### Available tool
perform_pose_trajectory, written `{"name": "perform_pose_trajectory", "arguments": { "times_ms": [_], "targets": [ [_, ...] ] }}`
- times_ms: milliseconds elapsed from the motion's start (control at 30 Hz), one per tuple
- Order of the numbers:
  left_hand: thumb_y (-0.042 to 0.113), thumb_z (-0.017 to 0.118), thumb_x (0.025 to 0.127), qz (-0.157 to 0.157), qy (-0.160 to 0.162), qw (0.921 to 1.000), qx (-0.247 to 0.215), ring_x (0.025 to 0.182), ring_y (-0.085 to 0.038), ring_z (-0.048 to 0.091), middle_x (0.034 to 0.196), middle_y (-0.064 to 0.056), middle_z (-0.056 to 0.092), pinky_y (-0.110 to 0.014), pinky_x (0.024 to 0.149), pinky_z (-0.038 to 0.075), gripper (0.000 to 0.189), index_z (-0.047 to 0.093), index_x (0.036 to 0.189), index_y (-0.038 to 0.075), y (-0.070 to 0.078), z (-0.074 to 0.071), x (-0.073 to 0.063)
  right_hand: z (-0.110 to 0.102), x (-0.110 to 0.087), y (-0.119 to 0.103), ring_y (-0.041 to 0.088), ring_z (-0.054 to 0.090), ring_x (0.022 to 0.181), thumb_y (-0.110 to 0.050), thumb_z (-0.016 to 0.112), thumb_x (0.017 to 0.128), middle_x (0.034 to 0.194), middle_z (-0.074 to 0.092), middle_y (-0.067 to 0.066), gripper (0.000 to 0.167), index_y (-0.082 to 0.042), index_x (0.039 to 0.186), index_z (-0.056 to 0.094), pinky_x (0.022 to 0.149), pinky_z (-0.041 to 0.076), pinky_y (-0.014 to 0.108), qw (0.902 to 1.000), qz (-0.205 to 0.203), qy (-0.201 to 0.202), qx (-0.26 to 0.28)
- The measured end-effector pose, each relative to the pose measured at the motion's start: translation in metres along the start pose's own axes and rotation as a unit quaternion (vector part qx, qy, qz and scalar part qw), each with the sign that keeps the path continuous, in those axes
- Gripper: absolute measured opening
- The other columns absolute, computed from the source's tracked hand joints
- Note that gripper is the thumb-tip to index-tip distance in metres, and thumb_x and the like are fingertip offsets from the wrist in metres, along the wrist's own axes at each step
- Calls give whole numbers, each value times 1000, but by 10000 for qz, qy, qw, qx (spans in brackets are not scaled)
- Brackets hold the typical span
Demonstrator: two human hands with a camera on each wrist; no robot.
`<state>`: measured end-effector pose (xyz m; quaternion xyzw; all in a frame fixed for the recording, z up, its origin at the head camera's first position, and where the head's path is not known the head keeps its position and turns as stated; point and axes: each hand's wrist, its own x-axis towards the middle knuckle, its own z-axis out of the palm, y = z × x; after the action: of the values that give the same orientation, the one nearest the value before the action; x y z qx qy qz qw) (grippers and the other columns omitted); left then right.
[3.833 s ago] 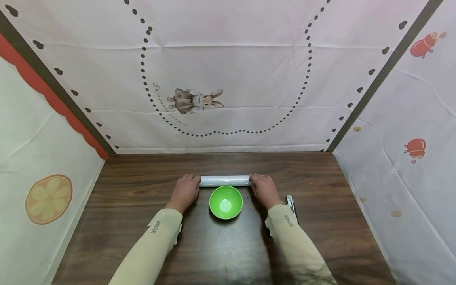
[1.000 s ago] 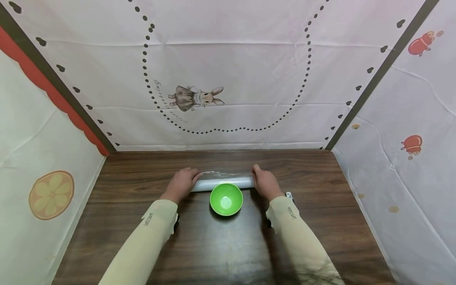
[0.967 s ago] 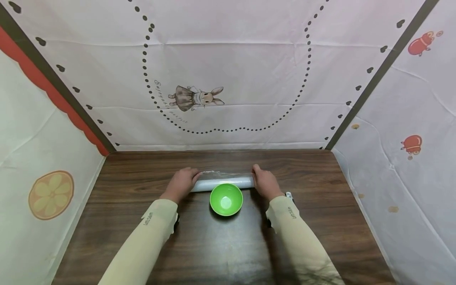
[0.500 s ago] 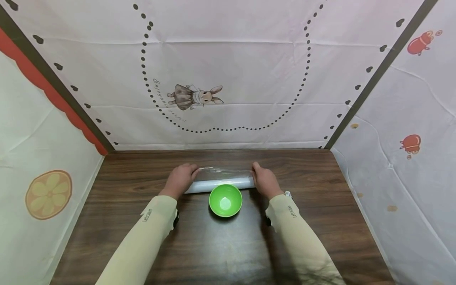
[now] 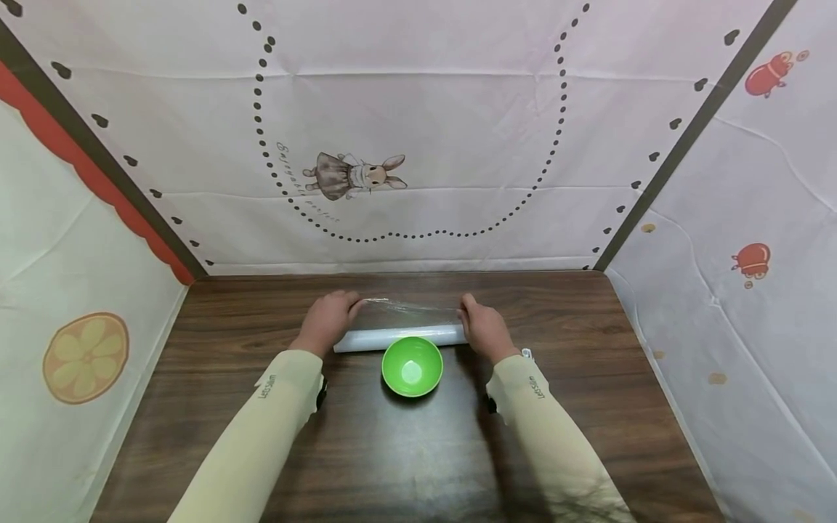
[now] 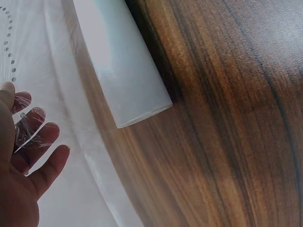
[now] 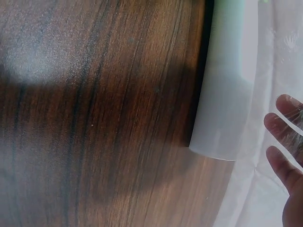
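Note:
A roll of cling film point(image 5: 366, 340) lies crosswise on the table behind a green bowl point(image 5: 412, 367). From the roll a thin clear sheet of cling film point(image 5: 408, 308) is drawn out toward the back. My left hand point(image 5: 325, 321) pinches the sheet's left corner; in the left wrist view clear film clings round its fingers point(image 6: 45, 135). At the other corner my right hand point(image 5: 485, 328) pinches the film too, with part of its grip out of the right wrist view. Both hands are raised behind the roll, whose ends point(image 7: 213, 146) lie free of the fingers.
A slim, white-ended tool point(image 5: 527, 354) lies on the dark wooden table point(image 5: 588, 407), mostly covered by the right sleeve. Behind the table rises a white printed cloth point(image 5: 418, 145), with more cloth at both sides.
Earlier both hands were at the roll's ends. Now they have moved back and up, stretching a clear sheet of cling film off the roll. The roll has come slightly nearer the bowl.

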<state>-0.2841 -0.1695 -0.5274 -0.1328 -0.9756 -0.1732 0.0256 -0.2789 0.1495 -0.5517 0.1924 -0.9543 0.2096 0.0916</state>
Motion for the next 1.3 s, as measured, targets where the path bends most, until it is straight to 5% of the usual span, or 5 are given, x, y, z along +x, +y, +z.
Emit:
{"name": "perform_pose_trajectory", "arguments": {
  "times_ms": [300,867,1300],
  "targets": [
    [32,51,101,108,211,9997,89,69,-24,61,78,-7,61,-44,65,52,28,68,98,9,1,-7,2,-4,6,-2,14,45,47,-17,53,100,64,54,-1,9,-13,96,47,47,38,31,9999,-9,123,96],
    [29,52,101,131,351,9993,-1,72,-26,62,79,-8,62,-44,67,52,27,69,99,8,2,-18,9,-17,8,-10,13,48,49,-19,49,102,72,62,2,8,-12,98,49,49,40,31,9999,82,30,56],
    [33,48,102,42,171,9998,-6,83,-29,65,92,-11,68,-47,76,53,33,69,106,8,4,-29,13,-26,11,-13,12,46,48,-19,49,102,65,56,0,7,-13,101,50,48,39,30,9999,81,47,86]
  ]
}}
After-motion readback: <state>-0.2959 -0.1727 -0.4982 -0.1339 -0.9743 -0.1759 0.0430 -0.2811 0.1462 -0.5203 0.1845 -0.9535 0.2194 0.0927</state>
